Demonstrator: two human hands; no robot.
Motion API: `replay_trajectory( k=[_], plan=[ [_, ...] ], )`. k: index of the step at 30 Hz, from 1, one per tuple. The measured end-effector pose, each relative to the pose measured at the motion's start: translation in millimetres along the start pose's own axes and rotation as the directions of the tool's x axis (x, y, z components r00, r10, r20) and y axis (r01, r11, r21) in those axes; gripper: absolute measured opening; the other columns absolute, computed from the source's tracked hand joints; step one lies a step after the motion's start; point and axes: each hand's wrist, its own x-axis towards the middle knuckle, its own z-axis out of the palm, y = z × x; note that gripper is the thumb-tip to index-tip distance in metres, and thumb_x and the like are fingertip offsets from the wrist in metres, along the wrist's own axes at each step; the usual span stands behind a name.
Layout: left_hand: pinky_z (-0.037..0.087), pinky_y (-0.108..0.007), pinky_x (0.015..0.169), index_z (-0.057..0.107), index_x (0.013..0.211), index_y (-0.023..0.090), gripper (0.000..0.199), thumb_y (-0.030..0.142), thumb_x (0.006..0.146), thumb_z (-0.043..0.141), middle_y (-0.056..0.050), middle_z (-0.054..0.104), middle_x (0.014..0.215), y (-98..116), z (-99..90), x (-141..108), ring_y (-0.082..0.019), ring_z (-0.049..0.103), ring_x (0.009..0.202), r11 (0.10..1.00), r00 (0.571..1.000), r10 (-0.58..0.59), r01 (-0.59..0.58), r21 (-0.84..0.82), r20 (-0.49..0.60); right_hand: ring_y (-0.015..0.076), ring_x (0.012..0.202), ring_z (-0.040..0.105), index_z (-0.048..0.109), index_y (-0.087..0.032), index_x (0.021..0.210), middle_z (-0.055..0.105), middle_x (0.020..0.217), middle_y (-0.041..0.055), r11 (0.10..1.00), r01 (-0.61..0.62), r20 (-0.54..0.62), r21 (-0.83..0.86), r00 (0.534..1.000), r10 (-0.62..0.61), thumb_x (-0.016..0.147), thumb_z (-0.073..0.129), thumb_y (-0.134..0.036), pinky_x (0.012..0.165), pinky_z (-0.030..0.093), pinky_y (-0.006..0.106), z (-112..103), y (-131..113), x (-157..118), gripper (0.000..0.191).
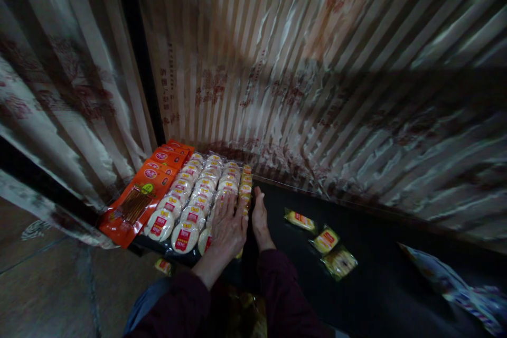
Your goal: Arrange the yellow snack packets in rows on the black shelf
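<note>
My left hand (228,226) lies flat, fingers stretched out, over the near part of a row of round white crackers in clear wrappers (228,182). Just right of it is a narrow row of yellow wrapped snacks (245,186), partly hidden by that hand. My right hand (261,217) is held on edge with straight fingers beside the right side of the yellow row; whether it touches the row I cannot tell. Further left run more rows of wrapped round crackers (204,195), overlapping one another, and orange bags of stick snacks (148,182).
Three loose wrapped snacks (325,240) lie on the black shelf (293,274) at right. A blue-and-white package (451,285) is further right. Striped printed sheeting (245,63) hangs behind, with a dark post (138,47) at left. One yellow packet (163,266) lies below the shelf edge.
</note>
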Motion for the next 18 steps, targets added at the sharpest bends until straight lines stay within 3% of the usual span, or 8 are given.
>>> replay_trajectory(
  k=[4,10,13,18],
  plan=[
    [0.025,-0.054,0.117,0.051,0.137,0.019,0.048,0.031,0.091,0.045,-0.013,0.048,0.146,-10,9.0,10,-0.029,0.035,0.141,1.000,1.000,0.000,0.000,-0.008,0.006,0.0241,0.138,0.043,0.049,-0.018,0.140,0.048,0.146,0.0084,1.000,-0.009,0.013,0.000,1.000,0.009,0.086,0.029,-0.075,0.112,0.037,0.039,4,1,6,0.082],
    [0.025,-0.054,0.117,0.047,0.140,0.022,0.051,0.032,0.090,0.046,-0.012,0.050,0.145,-12,13.7,14,-0.029,0.035,0.141,0.999,1.000,-0.014,0.015,-0.034,0.028,0.0231,0.125,0.056,0.044,-0.022,0.144,0.062,0.133,0.0054,1.000,0.014,0.099,-0.010,0.995,-0.012,0.088,0.024,-0.073,0.104,0.044,0.036,9,-10,-4,0.078],
    [0.023,-0.053,0.118,0.048,0.139,0.021,0.050,0.033,0.091,0.045,-0.012,0.049,0.145,-11,12.4,15,-0.028,0.033,0.142,0.999,1.000,-0.019,0.020,-0.041,0.024,0.0240,0.130,0.052,0.044,-0.022,0.144,0.058,0.138,0.0057,1.000,-0.015,0.092,0.012,0.996,0.014,0.088,0.027,-0.072,0.107,0.042,0.038,9,-9,-1,0.077],
    [0.021,-0.054,0.119,0.053,0.134,0.018,0.046,0.033,0.091,0.045,-0.014,0.049,0.145,-12,10.8,16,-0.028,0.033,0.142,0.999,1.000,-0.020,0.021,-0.030,0.016,0.0229,0.143,0.033,0.040,-0.016,0.146,0.037,0.154,0.0079,0.999,-0.043,0.014,0.008,0.999,0.042,0.086,0.023,-0.075,0.117,0.030,0.038,3,0,27,0.086]
  ],
)
